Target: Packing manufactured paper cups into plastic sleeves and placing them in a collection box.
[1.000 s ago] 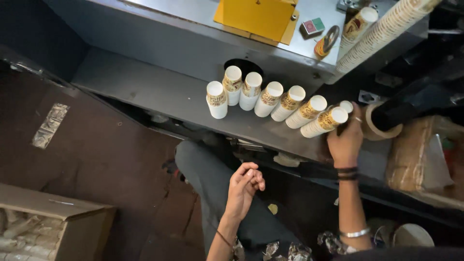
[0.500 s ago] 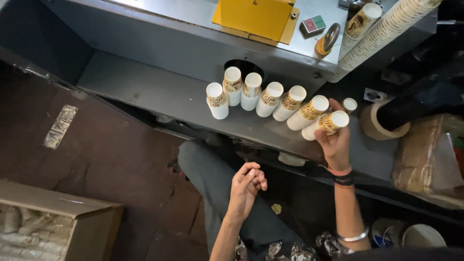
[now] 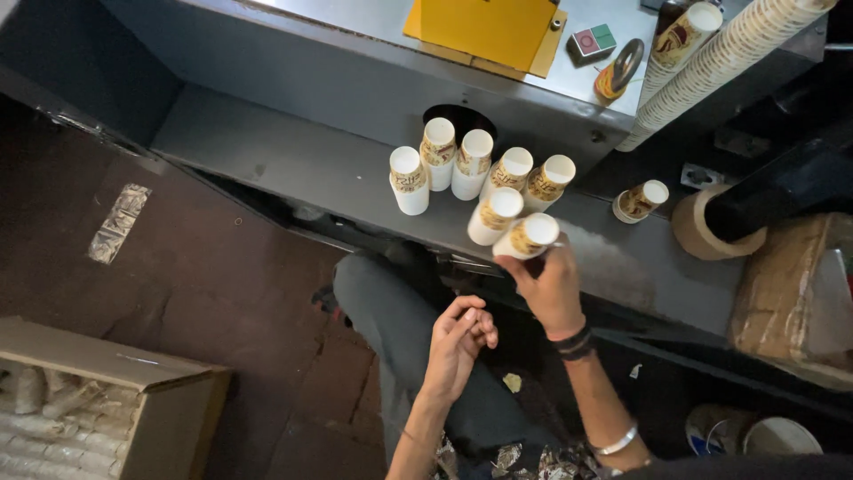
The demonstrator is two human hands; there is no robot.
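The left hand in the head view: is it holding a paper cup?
No, the left hand is loosely curled over the lap with nothing in it; the right hand holds the paper cup.

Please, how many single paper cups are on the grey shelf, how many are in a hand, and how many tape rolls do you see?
Single paper cups standing on the grey shelf: 7, such as the leftmost cup
Paper cup held in the right hand: 1, the held cup
Brown tape roll: 1
Total: 9
The left hand holds nothing.
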